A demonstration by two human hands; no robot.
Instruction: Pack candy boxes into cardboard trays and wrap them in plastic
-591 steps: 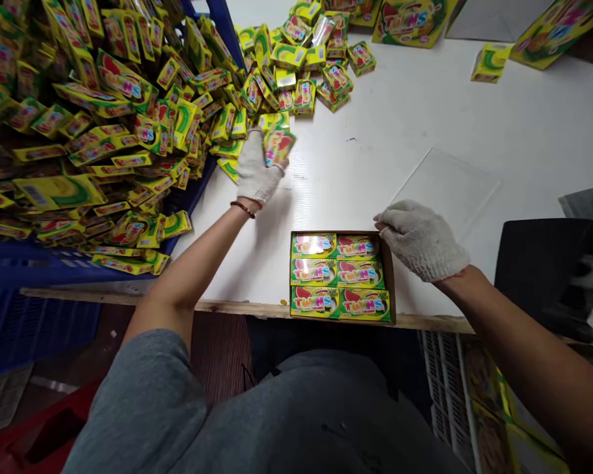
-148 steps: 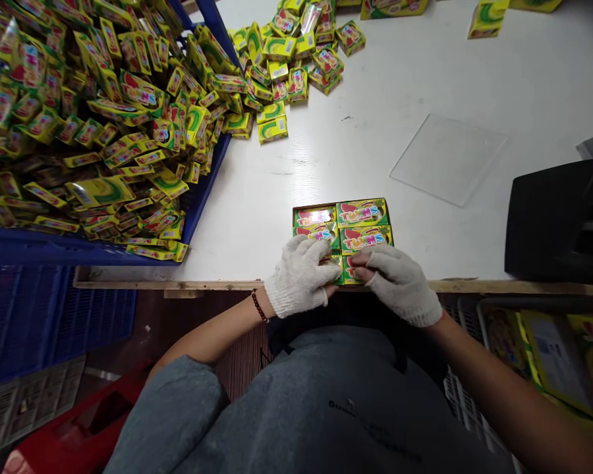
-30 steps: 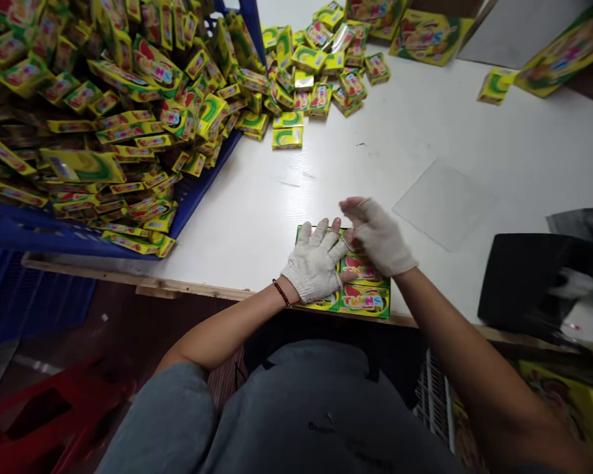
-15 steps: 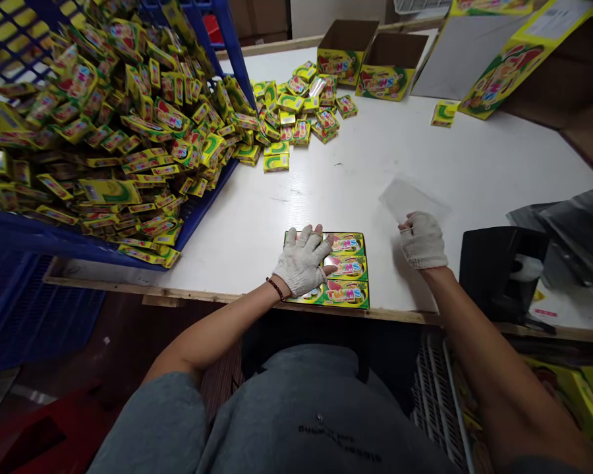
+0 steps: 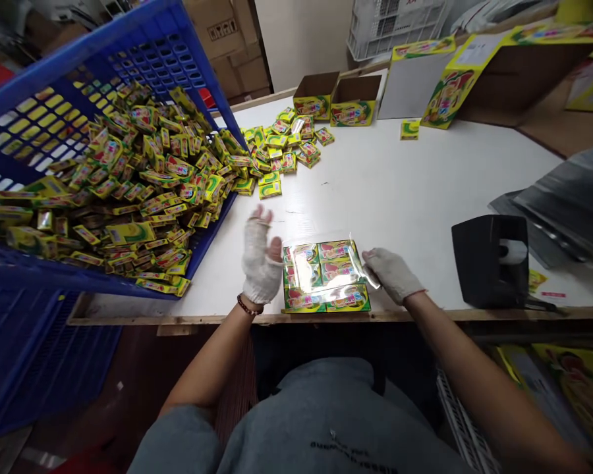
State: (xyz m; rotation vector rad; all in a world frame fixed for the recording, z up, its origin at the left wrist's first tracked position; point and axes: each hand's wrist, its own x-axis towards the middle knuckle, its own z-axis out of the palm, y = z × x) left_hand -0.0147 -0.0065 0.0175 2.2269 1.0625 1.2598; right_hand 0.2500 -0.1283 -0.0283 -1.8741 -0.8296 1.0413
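Observation:
A block of several small yellow-green boxes [image 5: 304, 301] lies in rows at the table's front edge. Over most of it rests a clear plastic sheet [image 5: 304, 273], shining with reflected light. My right hand [image 5: 393, 273], in a fingerless white knit glove, pinches the sheet's right edge beside the block. My left hand [image 5: 263, 260], gloved the same way, is raised just left of the block, fingers apart and slightly blurred, holding nothing.
A tilted blue crate [image 5: 197, 56] full of small boxes spills a pile [image 5: 277, 141] onto the white table [image 5: 375, 178]. Two open cartons [image 5: 353, 113] stand at the back. A black tape dispenser [image 5: 489, 263] and grey plastic bags [image 5: 568, 204] are at right.
My right hand has brought the clear sheet leftward over the block of boxes. My left hand has lifted off the boxes and moved left. The camera view has shifted.

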